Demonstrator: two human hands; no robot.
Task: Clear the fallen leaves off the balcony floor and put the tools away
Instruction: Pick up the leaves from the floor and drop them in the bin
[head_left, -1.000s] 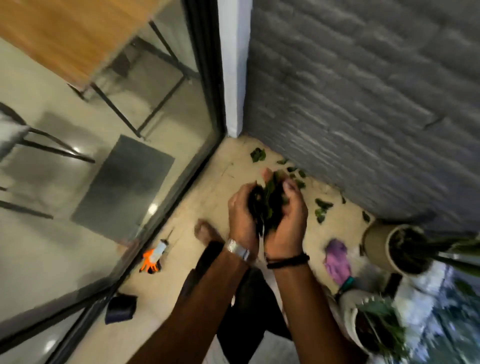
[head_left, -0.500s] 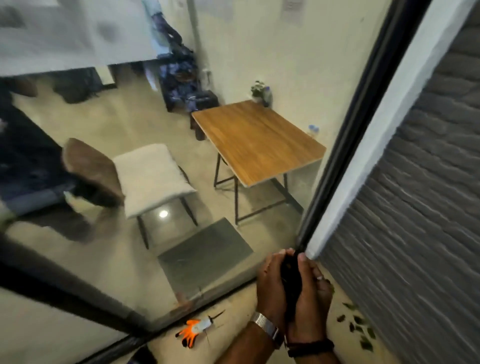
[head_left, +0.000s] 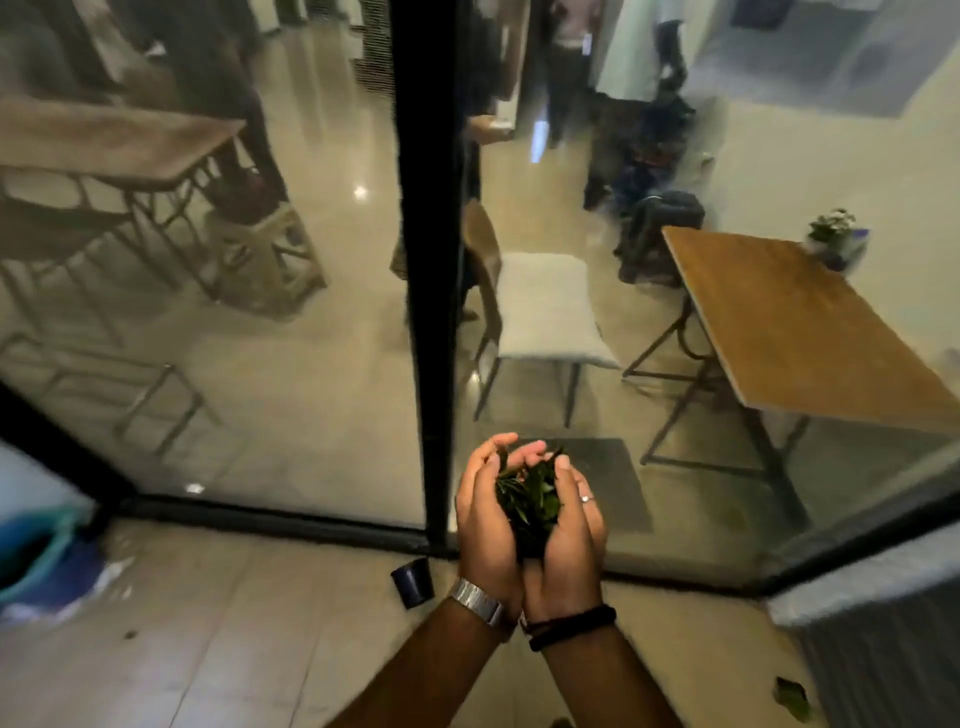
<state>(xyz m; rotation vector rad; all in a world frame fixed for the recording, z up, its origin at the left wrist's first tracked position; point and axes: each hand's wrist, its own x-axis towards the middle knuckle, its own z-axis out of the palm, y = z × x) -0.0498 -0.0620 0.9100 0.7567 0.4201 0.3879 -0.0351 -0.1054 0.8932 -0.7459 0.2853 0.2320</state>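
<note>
A heap of dark green leaves (head_left: 527, 500) lies cupped between both my hands, held at waist height in front of the glass wall. My left hand (head_left: 485, 525), with a metal watch on the wrist, forms the left side of the cup. My right hand (head_left: 571, 535), with a ring and a black wristband, presses against it from the right. One loose leaf (head_left: 790, 699) lies on the beige balcony floor (head_left: 208, 623) at the lower right.
A glass wall with a black post (head_left: 423, 260) runs across in front of me. A small dark square object (head_left: 413, 581) lies on the floor by the glass track. A teal bin (head_left: 31, 556) stands at the far left. A grey textured wall (head_left: 883, 639) is at the right.
The view has swung left from the grey wall and the corner to the glass. Both hands still carry the leaves. The orange tool and the plant pots have left the view.
</note>
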